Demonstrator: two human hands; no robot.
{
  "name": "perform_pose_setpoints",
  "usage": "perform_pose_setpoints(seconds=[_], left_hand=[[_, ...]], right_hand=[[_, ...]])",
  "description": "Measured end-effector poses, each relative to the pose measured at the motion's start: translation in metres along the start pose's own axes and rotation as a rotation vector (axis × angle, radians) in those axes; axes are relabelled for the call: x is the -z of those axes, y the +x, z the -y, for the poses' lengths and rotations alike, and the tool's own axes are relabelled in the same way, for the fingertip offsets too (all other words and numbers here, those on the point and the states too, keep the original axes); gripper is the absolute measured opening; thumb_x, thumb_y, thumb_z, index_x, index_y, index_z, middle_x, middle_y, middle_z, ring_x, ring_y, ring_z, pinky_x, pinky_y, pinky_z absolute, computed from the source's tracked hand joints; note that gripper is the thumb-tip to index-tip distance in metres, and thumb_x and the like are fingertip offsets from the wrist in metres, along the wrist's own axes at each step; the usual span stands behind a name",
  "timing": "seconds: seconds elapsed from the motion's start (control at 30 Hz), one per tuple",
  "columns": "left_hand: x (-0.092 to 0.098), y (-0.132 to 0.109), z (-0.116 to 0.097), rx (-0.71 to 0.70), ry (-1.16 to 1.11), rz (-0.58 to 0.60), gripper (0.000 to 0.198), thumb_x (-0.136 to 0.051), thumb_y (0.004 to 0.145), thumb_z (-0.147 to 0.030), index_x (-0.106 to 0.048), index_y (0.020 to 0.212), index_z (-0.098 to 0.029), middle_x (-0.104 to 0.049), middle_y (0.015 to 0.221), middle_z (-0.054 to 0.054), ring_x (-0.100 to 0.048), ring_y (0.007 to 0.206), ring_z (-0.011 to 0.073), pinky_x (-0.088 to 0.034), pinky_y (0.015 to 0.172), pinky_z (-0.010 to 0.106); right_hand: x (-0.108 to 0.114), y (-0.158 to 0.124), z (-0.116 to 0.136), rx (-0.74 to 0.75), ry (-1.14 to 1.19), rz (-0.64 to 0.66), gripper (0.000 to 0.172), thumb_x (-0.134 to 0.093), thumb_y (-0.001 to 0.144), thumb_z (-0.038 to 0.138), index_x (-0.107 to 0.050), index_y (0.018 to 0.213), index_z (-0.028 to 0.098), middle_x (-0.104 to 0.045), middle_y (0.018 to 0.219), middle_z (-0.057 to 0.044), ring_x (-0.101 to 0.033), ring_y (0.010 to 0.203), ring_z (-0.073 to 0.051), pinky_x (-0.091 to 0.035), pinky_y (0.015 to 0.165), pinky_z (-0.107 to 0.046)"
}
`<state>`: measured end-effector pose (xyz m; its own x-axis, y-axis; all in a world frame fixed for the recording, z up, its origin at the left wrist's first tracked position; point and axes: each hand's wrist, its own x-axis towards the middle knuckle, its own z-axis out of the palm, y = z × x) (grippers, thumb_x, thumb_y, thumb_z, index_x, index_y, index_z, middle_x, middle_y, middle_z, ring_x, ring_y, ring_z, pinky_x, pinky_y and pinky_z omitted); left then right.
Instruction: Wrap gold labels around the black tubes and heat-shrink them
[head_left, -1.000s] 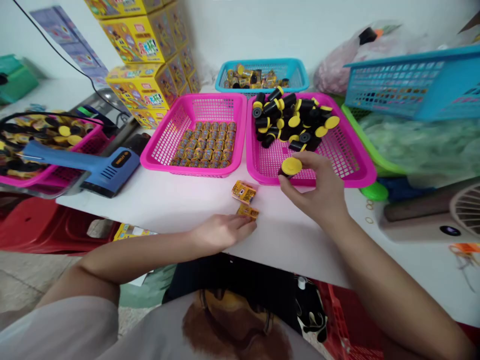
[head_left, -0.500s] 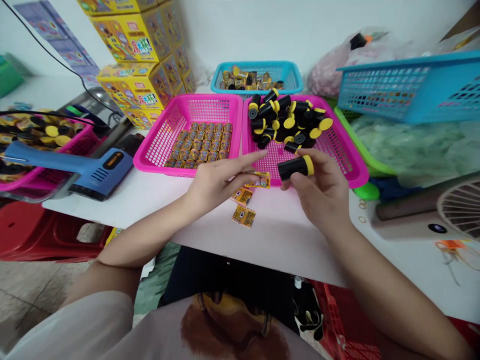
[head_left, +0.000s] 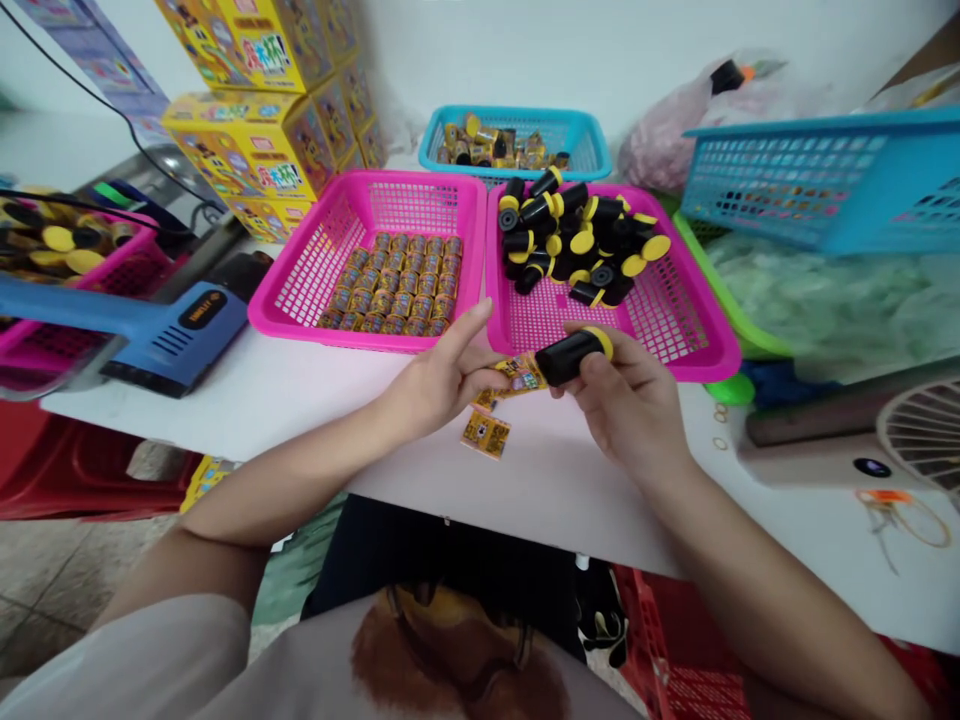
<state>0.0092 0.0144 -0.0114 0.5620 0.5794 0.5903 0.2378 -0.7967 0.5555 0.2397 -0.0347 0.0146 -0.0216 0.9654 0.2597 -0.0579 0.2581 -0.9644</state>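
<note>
My right hand [head_left: 626,395] is closed around a black canister with a yellow cap [head_left: 566,358], tilted with its black end toward the left. Between the thumb and fingers of my left hand [head_left: 450,375] is a printed yellow label sleeve [head_left: 523,374]. The sleeve's right edge meets the canister's black end; whether it goes around the end I cannot tell. Under my hands, more flat yellow labels [head_left: 485,434] lie on the white table [head_left: 420,480]. Behind my right hand, a pink basket [head_left: 705,330] holds many loose black canisters with yellow caps [head_left: 581,240].
Another pink basket [head_left: 281,300] holds rows of labelled canisters [head_left: 397,285]. At the left lie a blue heat gun [head_left: 180,330] and stacked yellow boxes [head_left: 247,150]. A blue basket [head_left: 517,115] stands behind, and a fan [head_left: 862,430] sits at the right.
The canister in my right hand has moved left and slightly down. Its black end has come up against the label sleeve in my left hand; before, they were apart.
</note>
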Motion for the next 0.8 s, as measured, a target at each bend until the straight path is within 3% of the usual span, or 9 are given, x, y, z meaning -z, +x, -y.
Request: perform_pose_setpoints(seconds=[0.17,0.33,0.43,0.6,0.7,0.8], left_hand=[[0.004,0.004,-0.010,0.076,0.015,-0.084,0.089,-0.055,0.107,-0.042,0.009,0.167,-0.034,-0.072,0.137,0.014,-0.080,0.103,0.0254,-0.066,0.087,0.041],[0.004,0.011,-0.029,0.090,-0.238,0.006,0.100,-0.064,0.104,-0.039,0.014,0.166,-0.032,-0.076,0.131,0.015,-0.081,0.088,0.0177,-0.068,0.079,0.030],[0.003,0.012,-0.031,0.132,-0.311,0.032,0.101,-0.068,0.101,-0.040,0.009,0.166,-0.030,-0.077,0.127,0.015,-0.082,0.092,0.0184,-0.068,0.086,0.031],[0.001,0.006,-0.026,0.129,-0.312,-0.011,0.097,-0.068,0.100,-0.047,0.001,0.167,-0.033,-0.067,0.144,0.017,-0.081,0.104,0.0217,-0.067,0.092,0.033],[0.000,0.003,-0.026,0.082,-0.352,-0.044,0.090,-0.070,0.100,-0.041,-0.009,0.166,-0.032,-0.075,0.130,0.012,-0.080,0.108,0.0217,-0.066,0.094,0.033],[0.000,0.002,-0.029,0.132,-0.457,-0.039,0.092,-0.076,0.096,-0.038,-0.014,0.164,-0.032,-0.079,0.115,0.010,-0.080,0.104,0.0223,-0.066,0.090,0.033]], right_hand=[[-0.002,-0.001,0.000,0.056,-0.081,0.063,0.040,-0.083,0.085,0.049,-0.070,0.118,0.031,-0.073,0.096,0.001,-0.071,0.077,-0.013,-0.065,0.068,-0.029],[-0.006,-0.006,0.002,0.150,-0.084,0.125,0.040,-0.084,0.085,0.031,-0.072,0.122,0.036,-0.073,0.107,0.001,-0.075,0.100,-0.015,-0.067,0.091,-0.034],[-0.007,-0.010,0.004,0.214,-0.099,0.141,0.044,-0.084,0.085,0.026,-0.074,0.126,0.041,-0.069,0.115,0.000,-0.073,0.103,-0.014,-0.068,0.091,-0.032],[-0.011,-0.014,0.006,0.296,-0.203,0.082,0.043,-0.078,0.090,0.025,-0.073,0.130,0.041,-0.070,0.115,-0.001,-0.073,0.097,-0.014,-0.068,0.085,-0.031],[-0.015,-0.016,0.004,0.280,-0.188,0.062,0.050,-0.079,0.090,0.027,-0.066,0.137,0.040,-0.073,0.103,0.001,-0.074,0.089,-0.015,-0.067,0.080,-0.032],[-0.017,-0.016,0.000,0.434,-0.370,0.052,0.034,-0.075,0.094,0.026,-0.069,0.126,0.035,-0.074,0.106,-0.001,-0.074,0.091,-0.016,-0.066,0.082,-0.034]])
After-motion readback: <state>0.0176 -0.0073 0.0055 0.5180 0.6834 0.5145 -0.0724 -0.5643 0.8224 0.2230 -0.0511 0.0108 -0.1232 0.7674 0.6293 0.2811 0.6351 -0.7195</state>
